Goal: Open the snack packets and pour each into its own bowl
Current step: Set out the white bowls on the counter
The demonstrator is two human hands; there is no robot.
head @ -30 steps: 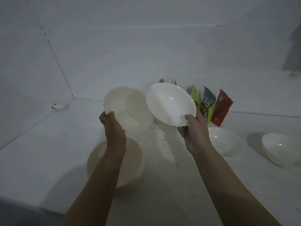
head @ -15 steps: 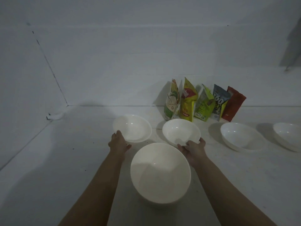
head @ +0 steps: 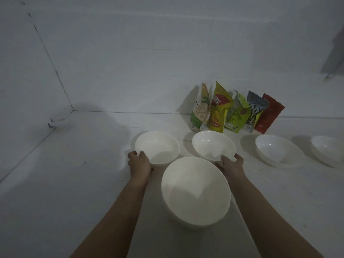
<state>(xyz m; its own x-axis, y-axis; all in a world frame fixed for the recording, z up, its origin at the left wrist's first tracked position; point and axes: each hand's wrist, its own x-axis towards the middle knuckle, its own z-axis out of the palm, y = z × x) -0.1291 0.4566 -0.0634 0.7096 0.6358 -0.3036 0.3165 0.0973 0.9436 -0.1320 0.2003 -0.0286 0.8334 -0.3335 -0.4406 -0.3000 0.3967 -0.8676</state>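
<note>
The two small bowls that were up in the air a second ago now sit on the tabletop (head: 74, 183), the left hand (head: 139, 164) gripping one bowl (head: 157, 147) and the right hand (head: 231, 163) the other bowl (head: 213, 145), hands apart, with sealed snack packets (head: 236, 110) just beyond the right hand, so opening comes next

Hidden, cropped and unreadable parts

The rightmost bowl (head: 328, 151), at three o'clock, is cut by the frame edge. The left hand (head: 139, 164) and right hand (head: 231, 164) hide their fingers under bowl rims. The snack packets (head: 236, 111) at one o'clock overlap, the blue one mostly covered, and their small print is illegible. A grey shape (head: 334, 49) at two o'clock is cropped and unidentifiable.
</note>
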